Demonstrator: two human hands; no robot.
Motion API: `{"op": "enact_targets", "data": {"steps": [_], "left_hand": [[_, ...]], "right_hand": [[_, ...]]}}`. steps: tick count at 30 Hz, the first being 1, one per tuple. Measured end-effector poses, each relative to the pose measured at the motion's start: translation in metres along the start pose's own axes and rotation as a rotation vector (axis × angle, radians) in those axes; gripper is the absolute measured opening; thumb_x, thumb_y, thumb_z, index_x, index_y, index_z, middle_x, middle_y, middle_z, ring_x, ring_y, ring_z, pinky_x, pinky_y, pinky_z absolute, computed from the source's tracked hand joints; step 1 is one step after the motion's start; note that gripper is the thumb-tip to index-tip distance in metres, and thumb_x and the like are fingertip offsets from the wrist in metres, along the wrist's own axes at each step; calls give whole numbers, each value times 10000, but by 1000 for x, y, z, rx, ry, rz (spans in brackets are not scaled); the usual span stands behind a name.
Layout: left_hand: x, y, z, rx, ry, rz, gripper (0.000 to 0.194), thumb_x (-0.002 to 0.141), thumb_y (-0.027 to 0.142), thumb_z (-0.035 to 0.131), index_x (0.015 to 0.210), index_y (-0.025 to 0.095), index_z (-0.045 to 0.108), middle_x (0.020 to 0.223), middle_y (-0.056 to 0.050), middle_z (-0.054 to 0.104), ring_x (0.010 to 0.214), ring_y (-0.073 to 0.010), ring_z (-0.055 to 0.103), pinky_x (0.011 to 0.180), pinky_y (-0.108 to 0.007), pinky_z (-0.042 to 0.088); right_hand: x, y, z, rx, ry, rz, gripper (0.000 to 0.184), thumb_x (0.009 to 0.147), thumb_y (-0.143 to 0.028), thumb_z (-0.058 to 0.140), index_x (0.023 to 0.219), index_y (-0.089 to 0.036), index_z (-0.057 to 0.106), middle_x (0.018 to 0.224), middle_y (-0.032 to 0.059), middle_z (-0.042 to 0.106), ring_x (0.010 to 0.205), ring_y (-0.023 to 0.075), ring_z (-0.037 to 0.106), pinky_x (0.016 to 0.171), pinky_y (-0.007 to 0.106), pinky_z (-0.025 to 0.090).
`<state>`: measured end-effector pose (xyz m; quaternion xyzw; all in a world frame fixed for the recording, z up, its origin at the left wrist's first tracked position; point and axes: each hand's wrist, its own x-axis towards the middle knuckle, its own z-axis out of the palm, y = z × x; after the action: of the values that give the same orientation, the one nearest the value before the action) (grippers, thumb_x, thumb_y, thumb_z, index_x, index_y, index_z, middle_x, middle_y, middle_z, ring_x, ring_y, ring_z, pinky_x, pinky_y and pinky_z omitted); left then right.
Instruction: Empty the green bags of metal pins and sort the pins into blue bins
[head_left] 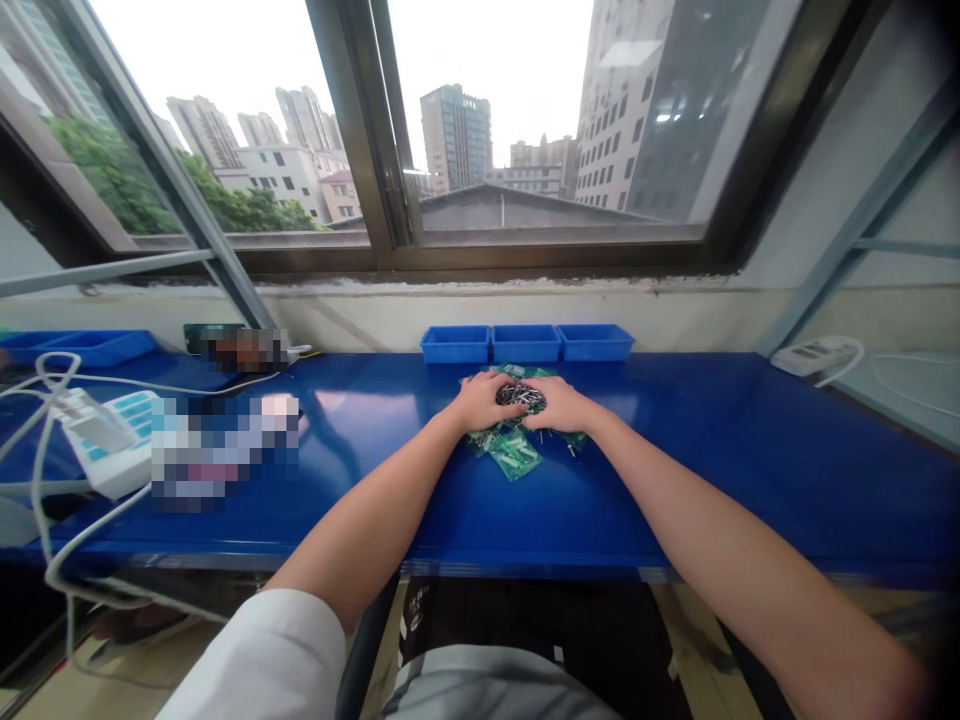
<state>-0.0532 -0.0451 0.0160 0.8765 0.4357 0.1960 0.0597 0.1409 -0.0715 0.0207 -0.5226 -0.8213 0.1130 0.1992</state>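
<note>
1. Head view: a loose heap of dark, thin metal pieces, prob. screws [523,398], is set on the glossy blue tabletop [720,440], btwn both hands; small green-and-clear plastic packets [514,455] are spread around it, some poss. under.
2. L hand [480,402] is laid on the heap's left side, R hand [564,402] on its right. On each, the thumb is held apart from the fingers, w/ the heap cupped btwn. Whether the fingers are pressed tog. or fanned can't be told; no pinch is seen.
3. Progress, as judged: pieces & packets are bunched tog. but mixed, w/ no separate groups seen. A few pieces stick out at the near right. What is held in the three shallow blue plastic bins [525,349] behind can't be told, as their insides are hidden at this angle.
4. Edges: the tabletop's front edge is crossed by both forearms, well apart from the heap. At the back, the bins are stood in a row close to the wall, under the dark brown window frame [540,262].
5. Room: more is given on the R, out to a white corded device [814,354]. On the L, reach is limited by a white power strip [112,440], its cables & a pixelated patch.
</note>
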Motion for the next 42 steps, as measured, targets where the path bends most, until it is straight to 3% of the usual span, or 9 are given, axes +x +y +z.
{"op": "enact_targets", "data": {"steps": [4,7,16,22,27,31,36,39,42], "left_hand": [[-1,1,1,-3,82,8,363,764,428,557,1055,214,588,1003,-82,635,972,-290,578,829,-413,444],[-1,0,0,-37,124,18,365,742,329,554,1087,209,563,1014,-76,643,925,-268,602,791,-376,461],[2,-5,-1,-240,225,70,282,730,236,519,1007,191,544,908,-29,641,791,-188,588,734,-305,462],[3,-4,-3,-289,336,-35,266,696,169,514,959,189,547,884,-15,624,791,-172,563,772,-304,464],[8,-7,-4,-235,356,-82,296,673,93,461,907,199,608,906,-32,626,867,-192,573,839,-322,463],[9,-11,-2,-171,337,-86,365,652,61,425,898,204,654,917,-46,609,857,-193,580,833,-318,472],[8,-9,-3,-127,252,-77,335,696,84,416,871,200,677,935,-58,608,863,-193,590,846,-321,477],[8,-6,-4,-98,170,-95,298,747,152,443,911,210,685,1003,-61,615,925,-200,599,894,-322,465],[7,-5,-4,-49,108,-89,278,797,293,484,978,221,683,1060,-62,623,980,-219,598,934,-331,446]], "right_hand": [[2,-3,6,71,62,-8,634,609,-314,658,1228,-235,545,1102,66,647,993,272,578,834,354,446],[3,-5,8,88,141,-25,585,608,-262,633,1186,-213,560,1036,73,671,933,264,610,767,320,459],[6,-2,4,251,363,20,431,635,-174,555,1053,-209,654,984,24,709,874,204,640,785,291,480],[9,8,3,366,477,110,420,671,-217,554,1070,-198,683,968,35,716,762,179,635,745,297,496],[12,10,4,345,399,181,415,750,-335,545,1125,-203,665,892,37,721,652,168,613,702,312,499],[14,6,7,268,301,185,429,809,-377,506,1173,-188,634,1099,76,674,942,215,624,877,334,467],[12,-2,8,33,91,152,623,779,-501,556,1335,-226,497,1404,126,447,1295,345,371,1040,502,312],[6,-6,1,-24,-7,152,843,690,-633,609,1418,-284,364,1517,124,254,1369,399,204,1046,603,224],[2,-5,-7,-12,-53,142,1000,610,-703,637,1454,-310,269,1548,112,156,1394,409,112,1052,634,167]]}}
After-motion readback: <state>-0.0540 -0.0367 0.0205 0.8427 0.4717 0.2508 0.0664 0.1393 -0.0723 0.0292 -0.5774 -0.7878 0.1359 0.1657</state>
